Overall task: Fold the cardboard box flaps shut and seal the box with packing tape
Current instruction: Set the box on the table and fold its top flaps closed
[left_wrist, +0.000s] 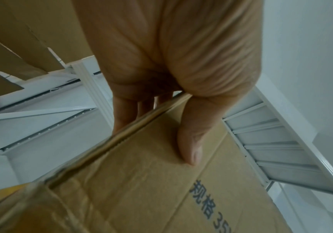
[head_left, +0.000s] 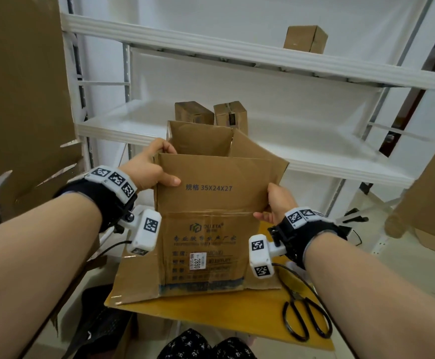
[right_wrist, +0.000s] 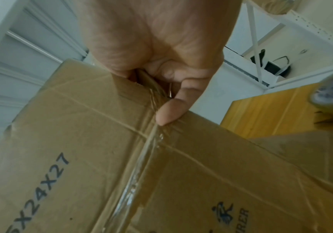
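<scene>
Cardboard box (head_left: pixel 200 244) stood upright on a small wooden table (head_left: pixel 211 314), top open, flaps up. Near flap (head_left: pixel 211 182), printed "35X24X27", stood roughly vertical; the far flap and the right side flap (head_left: pixel 252 151) were also raised, the right one leaning outward.

Left hand (head_left: pixel 149 169) gripped the near flap's upper left corner: thumb (left_wrist: pixel 189 141) flat on the printed outer face, fingers (left_wrist: pixel 125 110) wrapped over the edge onto the far side. Closed on cardboard, not a fist.

Right hand (head_left: pixel 278 203) held the flap's right edge low down, near the fold line: thumb (right_wrist: pixel 171 113) pressed on the outer face by the strip of old clear tape (right_wrist: pixel 141 170), fingers curled behind the edge. Also a grip.

Packing tape roll (right_wrist: pixel 331 97) showed only at the edge of the right wrist view, on the table to the right of the box, blurred.

Black-handled scissors (head_left: pixel 305 320) lay on the table's near right corner, apart from the box.

Behind: white metal shelving (head_left: pixel 263 60) with three small cartons, two on the middle shelf (head_left: pixel 211 115) just beyond the box, one on the upper shelf (head_left: pixel 305 38). Large cardboard sheets (head_left: pixel 17 86) leaned at left.
</scene>
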Tool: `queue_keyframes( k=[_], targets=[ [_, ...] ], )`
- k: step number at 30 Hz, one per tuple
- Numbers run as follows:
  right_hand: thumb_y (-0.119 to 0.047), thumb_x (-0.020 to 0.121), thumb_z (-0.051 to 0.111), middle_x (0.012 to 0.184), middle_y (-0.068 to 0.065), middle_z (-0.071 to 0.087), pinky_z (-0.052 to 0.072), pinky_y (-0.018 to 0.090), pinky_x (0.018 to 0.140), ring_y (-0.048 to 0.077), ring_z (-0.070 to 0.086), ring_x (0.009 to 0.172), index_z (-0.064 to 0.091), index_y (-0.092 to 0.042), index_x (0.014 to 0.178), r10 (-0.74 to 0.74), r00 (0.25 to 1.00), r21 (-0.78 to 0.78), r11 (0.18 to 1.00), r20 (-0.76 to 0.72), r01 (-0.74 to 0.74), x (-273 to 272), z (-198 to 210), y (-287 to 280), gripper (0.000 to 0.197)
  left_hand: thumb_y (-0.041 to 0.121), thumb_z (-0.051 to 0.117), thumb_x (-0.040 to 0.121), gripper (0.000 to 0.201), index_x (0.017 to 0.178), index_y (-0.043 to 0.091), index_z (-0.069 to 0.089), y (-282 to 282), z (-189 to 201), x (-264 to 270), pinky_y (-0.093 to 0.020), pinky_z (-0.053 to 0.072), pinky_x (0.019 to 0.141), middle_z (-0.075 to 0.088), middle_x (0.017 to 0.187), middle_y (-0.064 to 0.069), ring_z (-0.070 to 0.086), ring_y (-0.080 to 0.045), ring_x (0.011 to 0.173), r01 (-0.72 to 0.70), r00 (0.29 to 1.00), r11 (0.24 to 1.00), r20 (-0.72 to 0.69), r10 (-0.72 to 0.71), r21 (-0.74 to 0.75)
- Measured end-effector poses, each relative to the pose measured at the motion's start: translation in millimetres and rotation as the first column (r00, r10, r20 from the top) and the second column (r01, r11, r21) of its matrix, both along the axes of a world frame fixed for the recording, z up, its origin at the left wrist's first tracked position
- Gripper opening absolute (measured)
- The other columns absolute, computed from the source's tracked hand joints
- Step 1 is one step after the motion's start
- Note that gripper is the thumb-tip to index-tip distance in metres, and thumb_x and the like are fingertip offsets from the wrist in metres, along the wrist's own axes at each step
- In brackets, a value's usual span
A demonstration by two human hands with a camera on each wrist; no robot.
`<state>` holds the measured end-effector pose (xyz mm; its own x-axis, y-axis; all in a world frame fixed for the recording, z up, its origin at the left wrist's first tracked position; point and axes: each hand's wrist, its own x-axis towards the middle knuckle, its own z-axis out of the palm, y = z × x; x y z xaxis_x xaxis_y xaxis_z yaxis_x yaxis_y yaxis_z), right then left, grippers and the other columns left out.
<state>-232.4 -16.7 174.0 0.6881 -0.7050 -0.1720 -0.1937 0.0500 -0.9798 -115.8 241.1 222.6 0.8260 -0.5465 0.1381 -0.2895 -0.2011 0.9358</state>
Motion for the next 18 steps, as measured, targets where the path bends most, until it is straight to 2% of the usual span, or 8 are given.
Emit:
queue_keyframes(
  k=[3,7,11,16,18],
  targets=[
    [-0.025,0.103,0.037,0.117,0.012,0.055,0.055,0.028,0.043,0.029,0.060,0.091,0.051,-0.013,0.131,-0.019,1.000,0.009,1.000,-0.009,0.019,4,-7,-6,0.034,-0.003,0.079,0.072,0.053,0.107,0.024,0.050,-4,-7,3,-0.050,0.058,0.080,0.060,0.110,-0.009,0.063,-0.033,0.099,0.003,1.000,1.000,0.028,-0.003,0.013],
    [-0.026,0.103,0.038,0.106,0.010,0.051,0.056,0.030,0.044,0.026,0.057,0.084,0.049,-0.012,0.130,-0.047,0.999,0.026,0.999,-0.019,0.048,3,-18,-19,0.032,0.005,0.080,0.074,0.054,0.108,0.030,0.047,-13,-14,5,-0.046,0.059,0.080,0.059,0.112,-0.007,0.063,-0.029,0.097,0.030,0.997,0.996,0.069,-0.036,0.088],
    [-0.024,0.101,0.039,0.107,0.011,0.049,0.054,0.030,0.045,0.027,0.055,0.084,0.050,-0.010,0.135,-0.045,0.999,0.001,0.999,-0.024,0.045,4,-21,-29,0.038,0.008,0.079,0.077,0.054,0.113,0.028,0.046,-18,-11,7,-0.033,0.058,0.070,0.057,0.110,-0.004,0.063,-0.024,0.092,0.034,0.994,0.991,0.100,-0.048,0.131],
    [-0.021,0.102,0.039,0.113,0.011,0.051,0.055,0.030,0.046,0.030,0.056,0.096,0.047,-0.010,0.137,-0.016,1.000,-0.028,0.999,-0.017,0.016,6,-16,-35,0.037,0.011,0.081,0.076,0.057,0.116,0.028,0.043,-15,-8,14,-0.043,0.060,0.077,0.057,0.111,-0.006,0.064,-0.028,0.094,0.051,0.994,0.977,0.087,-0.070,0.206],
    [-0.020,0.103,0.039,0.116,0.011,0.053,0.056,0.031,0.046,0.032,0.057,0.102,0.048,-0.011,0.132,-0.018,1.000,-0.034,0.999,-0.023,0.017,6,-16,-35,0.032,0.013,0.080,0.077,0.055,0.115,0.027,0.044,-16,-7,15,-0.040,0.060,0.074,0.058,0.110,-0.006,0.064,-0.027,0.094,0.064,0.993,0.975,0.081,-0.083,0.211]
  ],
)
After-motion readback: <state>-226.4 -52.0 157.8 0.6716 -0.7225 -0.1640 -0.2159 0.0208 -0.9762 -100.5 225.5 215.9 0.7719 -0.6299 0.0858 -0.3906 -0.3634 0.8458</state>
